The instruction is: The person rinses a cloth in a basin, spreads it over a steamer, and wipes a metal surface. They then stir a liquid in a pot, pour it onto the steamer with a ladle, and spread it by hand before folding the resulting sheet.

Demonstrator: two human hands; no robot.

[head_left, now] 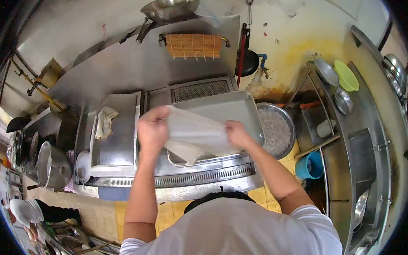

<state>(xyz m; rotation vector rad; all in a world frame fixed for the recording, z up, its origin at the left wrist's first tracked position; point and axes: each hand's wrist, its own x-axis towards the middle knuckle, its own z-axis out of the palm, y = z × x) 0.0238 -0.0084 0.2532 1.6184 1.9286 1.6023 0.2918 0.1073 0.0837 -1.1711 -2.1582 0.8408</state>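
Observation:
Both hands hold a thin, pale, translucent sheet (192,130) above a rectangular steel tray (233,108) on the steel counter. My left hand (152,129) pinches the sheet's upper left edge. My right hand (236,134) grips its right edge. The sheet hangs stretched between them, with a lower corner drooping toward the tray's front rim.
A round steel basin (278,132) of whitish grainy stuff sits right of the tray. A cloth (104,122) lies on a flat steel lid at left, near large pots (51,163). A blue bucket (309,166) stands on the floor. A bamboo mat (194,46) hangs above. Another person (28,213) is at lower left.

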